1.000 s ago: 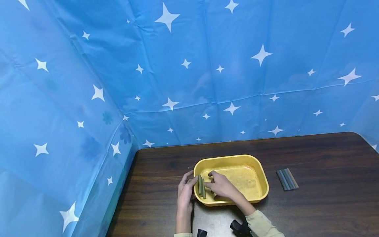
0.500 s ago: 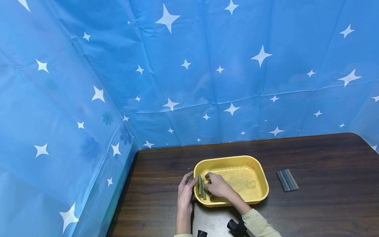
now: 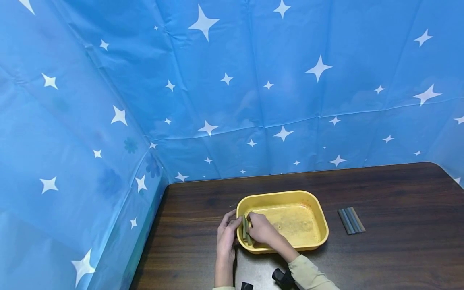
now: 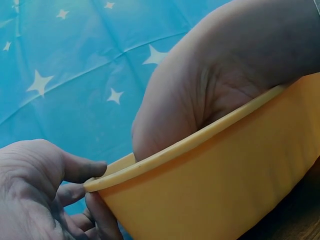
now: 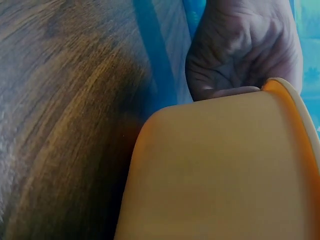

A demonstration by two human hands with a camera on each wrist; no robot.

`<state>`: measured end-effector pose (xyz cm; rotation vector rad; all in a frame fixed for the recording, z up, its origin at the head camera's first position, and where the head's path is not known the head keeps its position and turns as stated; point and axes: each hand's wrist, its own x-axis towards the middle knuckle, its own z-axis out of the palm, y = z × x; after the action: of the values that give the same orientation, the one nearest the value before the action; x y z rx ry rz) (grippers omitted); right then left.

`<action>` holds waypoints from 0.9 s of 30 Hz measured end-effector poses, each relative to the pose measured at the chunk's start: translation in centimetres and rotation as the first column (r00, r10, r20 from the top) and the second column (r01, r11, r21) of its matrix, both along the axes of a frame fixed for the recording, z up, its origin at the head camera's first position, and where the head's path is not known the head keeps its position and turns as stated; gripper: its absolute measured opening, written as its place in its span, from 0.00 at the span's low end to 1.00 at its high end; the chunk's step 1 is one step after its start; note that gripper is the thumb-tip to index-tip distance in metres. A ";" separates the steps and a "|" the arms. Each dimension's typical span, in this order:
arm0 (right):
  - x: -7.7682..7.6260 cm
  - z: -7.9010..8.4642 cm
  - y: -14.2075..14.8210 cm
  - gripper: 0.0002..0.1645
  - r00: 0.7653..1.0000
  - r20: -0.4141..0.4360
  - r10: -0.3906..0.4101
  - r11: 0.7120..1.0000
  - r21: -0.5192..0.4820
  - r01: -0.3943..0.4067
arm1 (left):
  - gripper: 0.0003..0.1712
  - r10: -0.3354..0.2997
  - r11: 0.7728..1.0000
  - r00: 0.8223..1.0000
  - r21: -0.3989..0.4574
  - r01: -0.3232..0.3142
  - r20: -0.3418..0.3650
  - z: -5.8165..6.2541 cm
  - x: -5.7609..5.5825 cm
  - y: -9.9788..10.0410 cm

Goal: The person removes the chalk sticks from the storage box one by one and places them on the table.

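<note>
My left hand point(image 3: 226, 233) holds the left end of a yellow plastic tub point(image 3: 320, 241), thumb over the rim and fingers against the outside, as the left wrist view also shows. Inside that end, several olive-green sticks point(image 3: 244, 229) lie side by side along the wall. Down in the tub, my right hand point(image 3: 264, 230) has its curled fingers right at the rightmost green stick, covering part of it. Its fingertips are hidden behind the hand in the head view and behind the tub wall in the left wrist view; I cannot tell whether they pinch the stick.
On the dark wooden table point(image 3: 406, 241), several blue-grey sticks point(image 3: 347, 221) and a brownish stick point(image 3: 358, 219) lie in a row right of the tub. A blue sheet with white stars point(image 3: 290, 80) hangs along the table's back and left edges.
My right hand has moved left inside the tub, from beside the green sticks to right against them, its fingers drawn in more. My left hand keeps its hold on the rim.
</note>
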<state>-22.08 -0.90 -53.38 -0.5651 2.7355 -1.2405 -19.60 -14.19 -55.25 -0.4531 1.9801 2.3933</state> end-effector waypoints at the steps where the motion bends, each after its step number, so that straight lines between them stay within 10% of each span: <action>1: 0.0 0.0 -0.1 0.10 1.000 -0.005 -0.004 1.000 -0.002 0.004 | 0.24 0.002 1.000 1.000 0.001 -0.002 0.000 0.0 0.0 0.0; 27: 0.2 0.1 0.4 0.20 0.998 0.035 -0.056 0.988 -0.141 0.060 | 0.25 0.001 1.000 1.000 0.005 -0.001 0.017 0.0 0.0 0.0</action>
<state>-21.87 -0.54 -53.33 -0.4768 2.6714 -1.4537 -19.61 -14.20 -55.26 -0.4730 1.9672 2.3855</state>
